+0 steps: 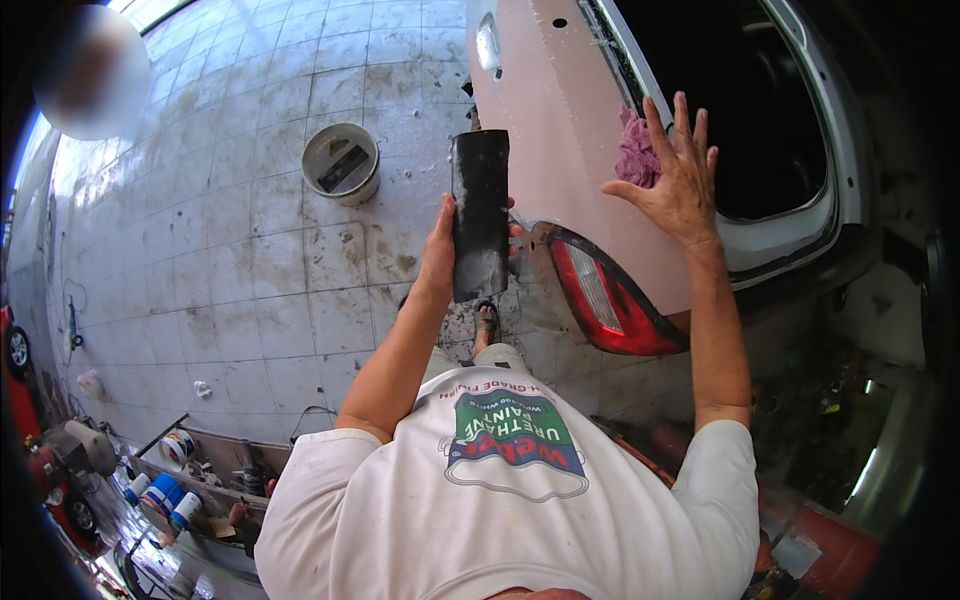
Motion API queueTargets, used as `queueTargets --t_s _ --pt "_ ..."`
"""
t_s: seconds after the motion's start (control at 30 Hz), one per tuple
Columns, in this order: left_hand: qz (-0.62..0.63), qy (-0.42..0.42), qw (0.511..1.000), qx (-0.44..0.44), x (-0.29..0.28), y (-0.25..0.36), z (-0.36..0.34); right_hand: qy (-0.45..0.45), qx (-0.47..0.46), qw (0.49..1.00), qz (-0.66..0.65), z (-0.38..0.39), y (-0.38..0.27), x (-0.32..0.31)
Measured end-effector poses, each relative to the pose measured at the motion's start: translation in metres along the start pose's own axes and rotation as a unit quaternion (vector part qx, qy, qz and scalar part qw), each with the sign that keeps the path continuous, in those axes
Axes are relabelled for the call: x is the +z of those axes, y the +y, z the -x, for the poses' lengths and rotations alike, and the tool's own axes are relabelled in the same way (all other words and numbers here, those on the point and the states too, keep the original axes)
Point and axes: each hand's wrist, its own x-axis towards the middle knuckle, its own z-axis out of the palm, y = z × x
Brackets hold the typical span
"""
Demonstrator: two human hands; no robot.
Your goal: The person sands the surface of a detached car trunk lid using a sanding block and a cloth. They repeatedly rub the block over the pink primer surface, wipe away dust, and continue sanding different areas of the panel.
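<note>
Left of the tail light (600, 292), your left hand (437, 252) grips the black block (480, 215); beyond the light, your right hand (682, 192) spreads wide, empty, by the pink cloth (635, 150). The dull panel (550, 120) seems unfinished.

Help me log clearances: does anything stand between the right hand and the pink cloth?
Nothing visible does. The open right hand partly covers the pink cloth in this view; whether they touch can't be told. The black block, in the left hand, is off to the left.
</note>
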Motion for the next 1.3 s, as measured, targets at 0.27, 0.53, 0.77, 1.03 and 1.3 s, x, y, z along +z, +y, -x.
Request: queueTargets --t_s 0.27,0.53,0.77,1.03,1.3 --pt "-0.184 0.238 0.950 0.078 -0.043 -0.025 -0.054 0.035 -0.172 0.984 0.031 0.023 0.054 0.057" --pt "-0.533 0.251 0.788 0.177 -0.012 -0.023 -0.177 -0.088 -0.191 0.977 -0.018 -0.125 0.041 0.038" --pt "-0.634 0.390 0.619 0.249 0.017 -0.096 -0.196 -0.079 -0.205 0.970 -0.100 -0.170 0.073 0.091" --pt "-0.519 0.489 0.666 0.218 -0.041 -0.066 -0.236 -0.002 -0.244 0.939 -0.244 -0.197 0.064 0.100" --pt "-0.561 0.450 0.678 0.150 -0.060 -0.033 -0.267 -0.022 -0.219 0.954 -0.203 -0.207 0.071 0.108"
